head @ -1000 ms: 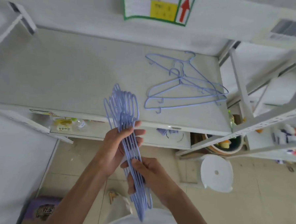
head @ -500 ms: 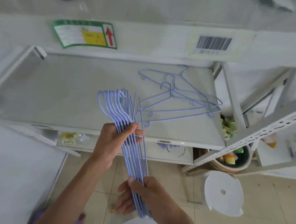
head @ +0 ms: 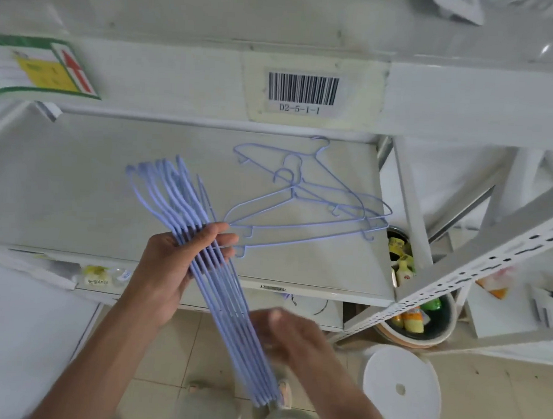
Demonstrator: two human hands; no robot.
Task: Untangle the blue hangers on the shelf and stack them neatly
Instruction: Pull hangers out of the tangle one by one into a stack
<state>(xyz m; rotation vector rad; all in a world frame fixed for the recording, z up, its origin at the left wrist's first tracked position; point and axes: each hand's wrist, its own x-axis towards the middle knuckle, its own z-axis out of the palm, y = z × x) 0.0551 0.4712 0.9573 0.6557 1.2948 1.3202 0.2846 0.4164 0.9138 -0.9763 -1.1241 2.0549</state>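
Note:
A bundle of several blue wire hangers [head: 203, 237] runs edge-on from the shelf's front down toward my body. My left hand [head: 172, 268] grips the bundle near its upper half, fingers wrapped over the wires. My right hand [head: 291, 335], blurred by motion, sits against the bundle's lower part; whether it grips the wires is unclear. Three more blue hangers [head: 304, 204] lie tangled flat on the white shelf [head: 77, 192], to the right of the bundle.
A barcode label [head: 302, 90] marked D2-5-1-1 sits on the beam above the shelf. A perforated white upright [head: 477, 264] slants at the right. A white stool [head: 400, 389] and a basin of bottles [head: 420, 322] stand on the floor.
My head has tilted up, so the shelf sits lower in view. The bundle's upper ends have fanned apart a little, and my right hand has shifted along its lower part.

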